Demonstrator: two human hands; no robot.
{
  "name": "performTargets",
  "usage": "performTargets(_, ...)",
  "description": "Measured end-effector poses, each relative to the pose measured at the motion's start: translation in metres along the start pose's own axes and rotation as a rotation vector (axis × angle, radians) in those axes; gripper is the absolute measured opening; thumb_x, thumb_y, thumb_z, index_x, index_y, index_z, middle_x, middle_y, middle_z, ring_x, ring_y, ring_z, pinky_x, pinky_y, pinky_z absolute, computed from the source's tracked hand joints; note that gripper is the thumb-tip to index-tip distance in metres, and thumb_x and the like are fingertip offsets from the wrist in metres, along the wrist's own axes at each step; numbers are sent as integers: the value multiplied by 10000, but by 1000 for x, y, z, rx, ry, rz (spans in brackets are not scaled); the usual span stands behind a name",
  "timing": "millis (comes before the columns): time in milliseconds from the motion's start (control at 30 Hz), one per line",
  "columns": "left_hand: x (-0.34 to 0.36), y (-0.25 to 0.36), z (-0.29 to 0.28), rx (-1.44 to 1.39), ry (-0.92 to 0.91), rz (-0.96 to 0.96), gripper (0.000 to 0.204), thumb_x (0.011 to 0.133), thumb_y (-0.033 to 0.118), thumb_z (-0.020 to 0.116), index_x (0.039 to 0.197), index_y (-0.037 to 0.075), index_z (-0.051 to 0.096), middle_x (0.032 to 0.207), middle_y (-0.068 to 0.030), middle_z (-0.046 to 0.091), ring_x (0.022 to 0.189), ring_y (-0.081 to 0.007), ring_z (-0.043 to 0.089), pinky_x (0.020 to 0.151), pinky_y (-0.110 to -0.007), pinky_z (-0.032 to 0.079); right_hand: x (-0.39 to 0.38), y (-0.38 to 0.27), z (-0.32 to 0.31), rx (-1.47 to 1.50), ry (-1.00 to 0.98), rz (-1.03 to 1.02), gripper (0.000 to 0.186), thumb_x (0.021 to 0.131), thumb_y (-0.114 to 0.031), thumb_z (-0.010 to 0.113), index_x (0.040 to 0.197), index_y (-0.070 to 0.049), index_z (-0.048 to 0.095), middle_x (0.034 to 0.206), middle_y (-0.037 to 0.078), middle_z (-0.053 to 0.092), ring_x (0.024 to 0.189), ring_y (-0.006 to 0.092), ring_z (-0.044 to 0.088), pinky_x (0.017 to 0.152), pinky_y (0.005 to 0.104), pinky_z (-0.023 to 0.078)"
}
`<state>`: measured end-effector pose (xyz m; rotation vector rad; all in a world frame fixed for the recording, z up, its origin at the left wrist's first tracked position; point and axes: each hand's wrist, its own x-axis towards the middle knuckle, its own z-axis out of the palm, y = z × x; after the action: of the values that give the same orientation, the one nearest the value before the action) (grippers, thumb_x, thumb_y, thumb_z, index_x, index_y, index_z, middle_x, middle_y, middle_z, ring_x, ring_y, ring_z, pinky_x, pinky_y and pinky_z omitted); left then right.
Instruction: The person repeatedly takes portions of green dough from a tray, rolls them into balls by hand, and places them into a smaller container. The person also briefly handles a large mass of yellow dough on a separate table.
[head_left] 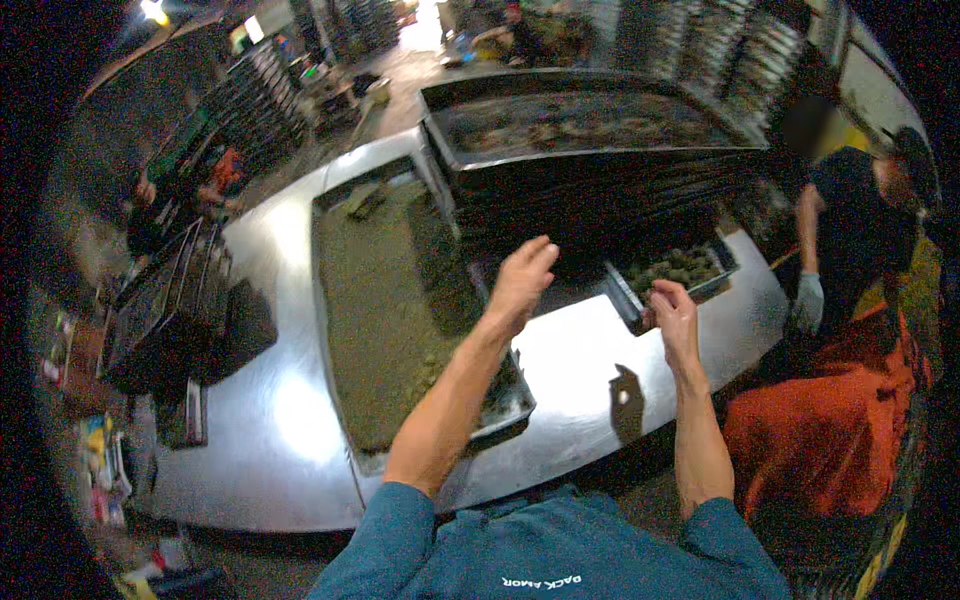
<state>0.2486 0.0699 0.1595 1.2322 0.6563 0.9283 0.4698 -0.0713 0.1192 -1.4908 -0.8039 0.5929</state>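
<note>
I have the right hand point(676, 318) at the near edge of the dark tray point(622, 295), where small lumps point(682, 268) lie, toward the bench's point(575, 360) right end. Its fingers curl toward the thumb; from here I can't tell whether they pinch anything. My left hand point(522, 285) hovers by the sandy bed's point(375, 310) right edge, fingers bent, its grip unclear to me.

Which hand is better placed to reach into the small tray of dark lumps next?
Probably the right hand: it appears right by the near side of the small tray, with the lumps just beyond it. The left hand looks farther off, left of that tray.
</note>
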Motion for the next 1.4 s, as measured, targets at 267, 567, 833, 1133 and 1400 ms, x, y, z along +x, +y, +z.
performTargets(267,-164,31,-179,-8,508,-126,299,957,208,494,1153,-6,568,1143,-107,595,1055,-208,588,842,-339,499,-114,29,188,-628,-817,-473,451,796,-170,658,1185,4,512,977,212,569,891,417,579,825,453,475)
performTargets(567,-282,4,-216,-235,669,-147,248,962,183,483,1105,-3,563,1094,-134,622,1019,-225,614,846,-343,502,-140,59,243,-1142,-894,-460,218,748,-166,638,905,-15,646,899,208,597,804,387,619,721,453,527)
performTargets(833,-322,-7,-231,-215,692,-187,257,960,191,478,1112,0,558,1092,-147,626,998,-239,631,813,-346,526,-116,50,213,-1029,-1334,-303,328,693,-216,705,994,-88,702,888,192,670,837,344,650,742,420,514)
performTargets(1133,-331,-18,-231,-231,659,-197,256,966,195,471,1115,6,557,1092,-151,628,1016,-249,625,840,-352,521,-166,28,319,-1079,-1713,-751,330,794,-202,602,1118,-216,660,1007,84,619,946,308,601,789,408,511)
performTargets(1400,-346,-20,-224,-261,777,-276,244,954,191,508,1095,5,578,1066,-136,639,964,-214,636,807,-312,519,-100,40,249,-1294,-1865,-868,200,757,-166,557,839,-55,702,863,178,683,795,364,663,649,458,536)
